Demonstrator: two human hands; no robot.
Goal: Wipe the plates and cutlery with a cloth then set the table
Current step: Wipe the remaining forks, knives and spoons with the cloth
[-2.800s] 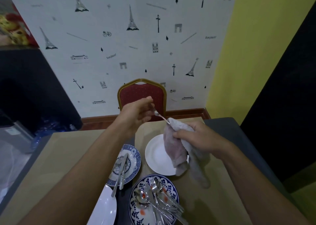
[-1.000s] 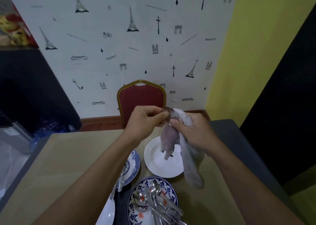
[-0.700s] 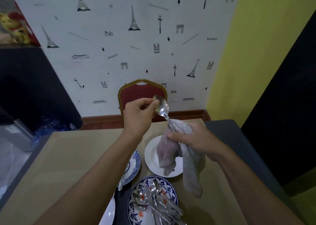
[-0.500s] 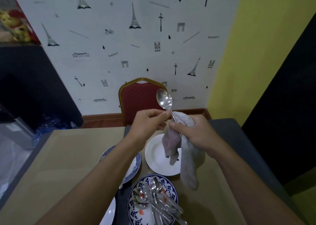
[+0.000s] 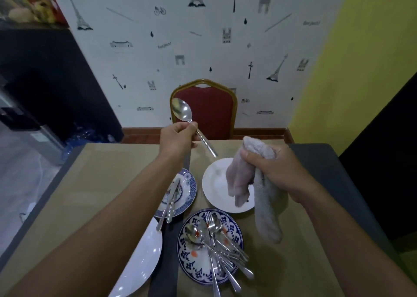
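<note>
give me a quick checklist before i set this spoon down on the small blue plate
1. Grip: the left hand has its fingers curled round the neck of the shiny metal spoon: ok.
2. Spoon free of the grey towelling cloth held in the right hand: ok, they are apart.
3. Spoon wiped on both faces: cannot tell, only one face of the bowl shows.
4. Room on the small blue-rimmed plate beside the two long metal pieces: ok.
5. Way down clear of the large blue-patterned plate piled with cutlery: likely ok, it lies nearer the person.
</note>
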